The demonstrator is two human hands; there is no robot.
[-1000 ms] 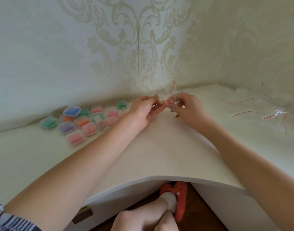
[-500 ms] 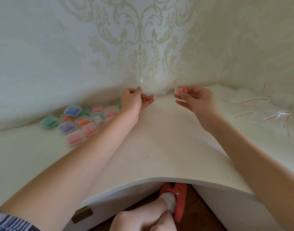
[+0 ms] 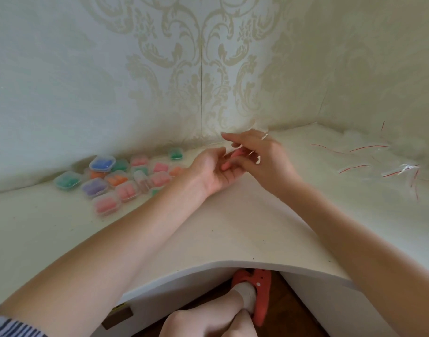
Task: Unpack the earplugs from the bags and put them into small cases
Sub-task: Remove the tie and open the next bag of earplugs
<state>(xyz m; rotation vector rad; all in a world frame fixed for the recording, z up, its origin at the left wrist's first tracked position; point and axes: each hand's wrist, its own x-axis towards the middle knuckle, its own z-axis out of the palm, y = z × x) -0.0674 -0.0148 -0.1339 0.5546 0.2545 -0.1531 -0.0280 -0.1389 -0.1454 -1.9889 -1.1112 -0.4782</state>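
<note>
1. Step in hand, as I judge it: passing freshly unbagged pink earplugs (image 3: 239,153) from right hand (image 3: 259,154) to left hand (image 3: 218,170).
2. Left grip: palm up, fingers relaxed, cupped under the plugs. Right grip: fingers loosely spread above; whether it pinches anything I cannot tell.
3. Filled small cases (image 3: 116,177) sit at nine o'clock of the hands, emptied bags (image 3: 379,161) at three o'clock on the bench (image 3: 233,227).
4. Next calls for an empty case, opened.

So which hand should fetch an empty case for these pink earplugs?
Probably left. The left hand lies palm-up beside the cases, its grip relaxed; the right hand hovers over it with the pink earplugs.
</note>
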